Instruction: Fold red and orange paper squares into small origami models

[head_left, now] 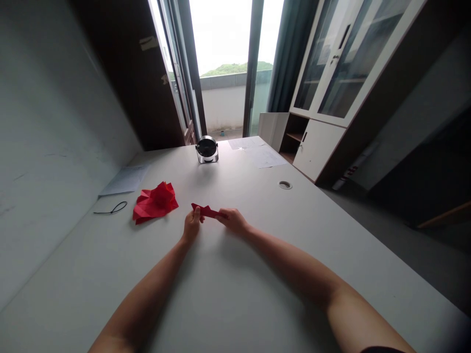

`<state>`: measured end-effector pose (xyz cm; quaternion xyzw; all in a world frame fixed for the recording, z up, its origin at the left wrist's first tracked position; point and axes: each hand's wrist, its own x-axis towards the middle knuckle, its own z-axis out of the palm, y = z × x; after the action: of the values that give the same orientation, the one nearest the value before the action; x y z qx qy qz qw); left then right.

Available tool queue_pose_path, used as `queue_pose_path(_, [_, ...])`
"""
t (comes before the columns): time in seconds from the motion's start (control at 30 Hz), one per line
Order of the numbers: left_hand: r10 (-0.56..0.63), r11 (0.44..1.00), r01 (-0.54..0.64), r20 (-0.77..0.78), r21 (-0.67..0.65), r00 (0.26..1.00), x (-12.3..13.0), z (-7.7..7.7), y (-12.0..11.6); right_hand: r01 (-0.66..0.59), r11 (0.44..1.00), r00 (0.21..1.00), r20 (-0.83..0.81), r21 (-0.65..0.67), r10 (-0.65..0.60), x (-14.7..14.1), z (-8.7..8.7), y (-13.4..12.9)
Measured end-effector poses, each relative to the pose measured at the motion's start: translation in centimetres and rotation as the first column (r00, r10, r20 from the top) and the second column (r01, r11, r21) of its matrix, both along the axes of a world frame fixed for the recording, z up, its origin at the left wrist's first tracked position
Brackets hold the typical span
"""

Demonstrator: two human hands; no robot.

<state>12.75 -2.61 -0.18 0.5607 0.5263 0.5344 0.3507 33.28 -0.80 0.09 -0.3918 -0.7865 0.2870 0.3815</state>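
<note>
"White worktop (235,274), running toward a bright glass door (224,44). What's on it?"

"Crumpled red paper (156,202) on the left, a black cable tie (116,208) near it, and a round silver-rimmed device (207,148) at the far end."

"And the hands?"

"Both have a folded red strip (208,211) between them, above the middle. The left hand (192,224) has its grip closed on one end, thumb on top; the right hand (234,220) pinches the other."
</note>
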Motion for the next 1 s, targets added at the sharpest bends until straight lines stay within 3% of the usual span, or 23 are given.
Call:
queue_pose_path(0.27, [-0.055, 0.998, 0.055, 0.003, 0.008, 0.998, 0.0, -0.2, 0.1, 0.064, 0.998, 0.998, 0.001, 0.017, -0.064, 1.3, 0.6, 0.8])
queue_pose_path(0.4, [-0.032, 0.999, 0.031, 0.031, 0.019, 0.999, -0.6, 0.0, 0.6, 0.229, 0.973, 0.973, -0.029, 0.036, -0.228, 4.1, 1.3, 2.8])
queue_pose_path(0.5, [0.016, 1.0, -0.016, 0.052, -0.006, 0.999, -0.9, 0.1, 1.0, 0.476, 0.877, 0.879, -0.007, 0.062, -0.477, 7.9, 1.5, 4.9])
queue_pose_path(0.63, [0.02, 1.0, -0.02, 0.074, -0.003, 0.997, -0.9, 0.1, 1.0, 0.753, 0.655, 0.647, 0.106, 0.068, -0.755, 12.8, 0.5, 7.0])
queue_pose_path(0.7, [0.006, 1.0, -0.007, 0.074, 0.004, 0.997, -0.9, -0.1, 1.0, 0.82, 0.572, 0.562, 0.169, 0.011, -0.81, 14.5, -0.1, 7.6])
queue_pose_path(0.83, [0.001, 1.0, -0.001, 0.065, -0.004, 0.998, -0.9, -0.3, 1.1, 0.888, 0.457, 0.46, 0.177, -0.056, -0.87, 16.1, -0.9, 8.2])
queue_pose_path(1.0, [0.004, 1.0, -0.004, 0.06, -0.009, 0.998, -0.9, -0.2, 1.1, 0.927, 0.37, 0.375, 0.101, -0.063, -0.922, 16.8, -1.6, 8.6])
